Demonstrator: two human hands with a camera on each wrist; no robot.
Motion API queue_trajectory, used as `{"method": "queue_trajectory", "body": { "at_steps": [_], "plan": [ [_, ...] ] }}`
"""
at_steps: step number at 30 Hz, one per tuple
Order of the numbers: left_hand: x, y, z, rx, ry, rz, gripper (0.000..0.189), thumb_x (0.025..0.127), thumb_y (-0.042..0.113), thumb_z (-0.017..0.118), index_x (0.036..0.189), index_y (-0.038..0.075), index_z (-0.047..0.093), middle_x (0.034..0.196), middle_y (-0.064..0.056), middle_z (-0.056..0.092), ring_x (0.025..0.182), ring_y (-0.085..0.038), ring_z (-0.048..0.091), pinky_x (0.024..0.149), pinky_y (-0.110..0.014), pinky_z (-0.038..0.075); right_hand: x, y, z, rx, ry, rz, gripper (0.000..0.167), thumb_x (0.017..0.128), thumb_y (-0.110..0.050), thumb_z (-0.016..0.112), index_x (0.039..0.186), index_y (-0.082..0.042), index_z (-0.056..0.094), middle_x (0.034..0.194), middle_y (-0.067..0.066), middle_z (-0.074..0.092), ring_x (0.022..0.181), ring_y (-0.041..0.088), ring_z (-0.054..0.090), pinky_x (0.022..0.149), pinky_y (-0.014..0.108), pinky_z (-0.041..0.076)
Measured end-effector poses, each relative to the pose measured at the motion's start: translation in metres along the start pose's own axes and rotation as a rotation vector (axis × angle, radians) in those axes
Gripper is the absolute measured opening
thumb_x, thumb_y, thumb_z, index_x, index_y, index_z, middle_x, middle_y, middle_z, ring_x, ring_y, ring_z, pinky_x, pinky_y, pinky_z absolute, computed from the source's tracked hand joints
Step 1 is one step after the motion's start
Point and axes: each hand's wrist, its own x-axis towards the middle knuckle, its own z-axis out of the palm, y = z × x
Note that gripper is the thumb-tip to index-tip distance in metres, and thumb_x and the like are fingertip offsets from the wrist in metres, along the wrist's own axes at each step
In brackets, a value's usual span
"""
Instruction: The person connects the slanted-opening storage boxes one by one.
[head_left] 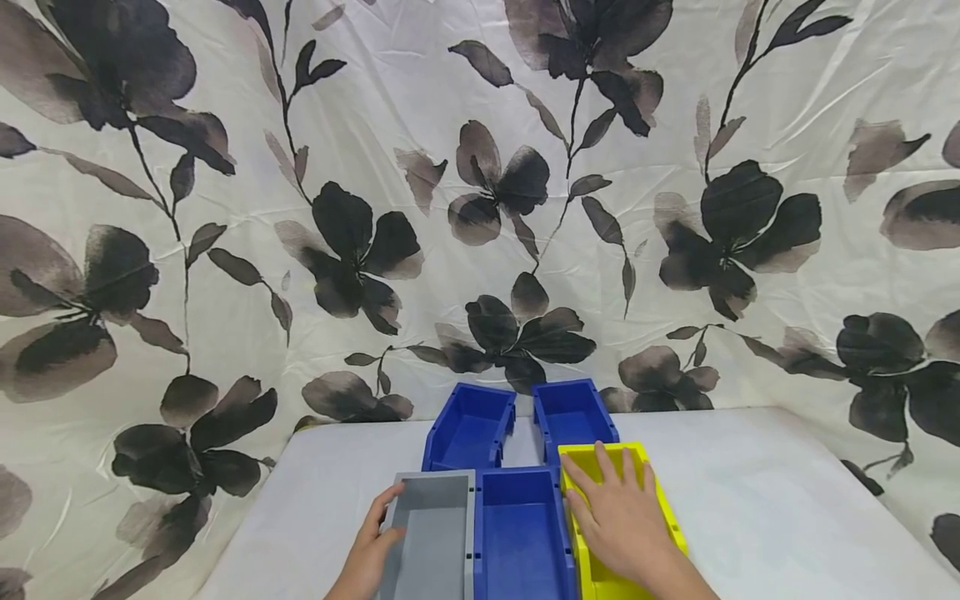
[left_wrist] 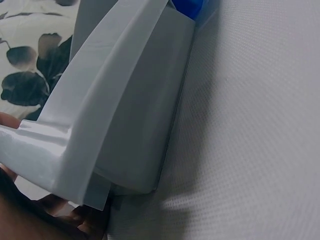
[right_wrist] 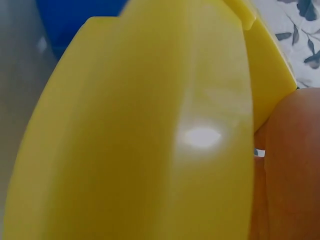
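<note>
A grey plastic bin (head_left: 435, 533) stands at the front left of a group of bins on the table. My left hand (head_left: 363, 560) grips its left wall, the thumb over the rim and the fingers on the outer side. In the left wrist view, dark fingers (left_wrist: 55, 204) show below the bin's rim. At the front right is a yellow bin (head_left: 607, 583). Over it lies my right hand (head_left: 626, 517), fingers spread and fairly straight, reaching towards the bin's far and left edges. A blue bin (head_left: 525, 533) sits between the grey and yellow ones.
Two more blue bins stand behind the front row, one at the back left (head_left: 471, 425) and one at the back right (head_left: 573, 412), a gap between them. The white-covered table (head_left: 780, 500) ends at a hanging floral cloth (head_left: 420, 100).
</note>
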Motion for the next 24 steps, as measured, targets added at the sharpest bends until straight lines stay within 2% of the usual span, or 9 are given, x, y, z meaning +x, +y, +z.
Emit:
{"method": "queue_trajectory", "body": {
  "at_steps": [9, 13, 17, 20, 24],
  "plan": [
    [-0.001, -0.001, 0.001, -0.020, -0.011, 0.018, 0.060, 0.092, 0.000, 0.044, 0.150, 0.008, 0.029, 0.156, -0.024, 0.014, 0.139, -0.055, 0.000, 0.101, -0.074, 0.008, -0.001, -0.001, -0.001, -0.010, -0.022, 0.000, 0.048, 0.101, -0.046, 0.039, 0.147, -0.034, 0.043, 0.152, 0.021, 0.032, 0.129, 0.066, 0.020, 0.103, 0.071, 0.012],
    [0.000, -0.001, 0.003, -0.010, -0.010, 0.010, 0.060, 0.092, 0.001, 0.044, 0.149, 0.009, 0.029, 0.156, -0.025, 0.013, 0.138, -0.055, 0.001, 0.099, -0.075, 0.012, -0.002, 0.002, 0.003, -0.001, -0.051, 0.014, 0.047, 0.101, -0.046, 0.039, 0.147, -0.034, 0.044, 0.152, 0.021, 0.032, 0.128, 0.067, 0.019, 0.103, 0.071, 0.012],
    [0.000, -0.001, 0.005, -0.001, -0.007, -0.011, 0.060, 0.091, 0.002, 0.045, 0.149, 0.010, 0.030, 0.156, -0.025, 0.014, 0.138, -0.055, 0.005, 0.096, -0.075, 0.021, -0.004, 0.005, 0.014, -0.009, -0.074, 0.030, 0.048, 0.100, -0.048, 0.039, 0.146, -0.036, 0.044, 0.153, 0.020, 0.032, 0.129, 0.066, 0.019, 0.102, 0.072, 0.012],
    [0.000, -0.001, 0.006, -0.002, -0.014, -0.025, 0.061, 0.091, 0.003, 0.045, 0.149, 0.011, 0.029, 0.156, -0.025, 0.013, 0.138, -0.055, 0.006, 0.094, -0.076, 0.023, -0.005, 0.008, 0.026, -0.039, -0.086, 0.031, 0.048, 0.100, -0.050, 0.036, 0.146, -0.037, 0.043, 0.153, 0.019, 0.032, 0.129, 0.065, 0.021, 0.101, 0.073, 0.013],
    [0.000, -0.003, 0.006, -0.015, -0.017, -0.022, 0.061, 0.091, 0.001, 0.043, 0.150, 0.009, 0.027, 0.156, -0.025, 0.012, 0.137, -0.057, 0.000, 0.094, -0.078, 0.016, -0.008, 0.011, 0.038, -0.064, -0.082, 0.017, 0.049, 0.101, -0.052, 0.033, 0.146, -0.037, 0.043, 0.152, 0.018, 0.033, 0.129, 0.064, 0.023, 0.100, 0.073, 0.014]
  ]
}}
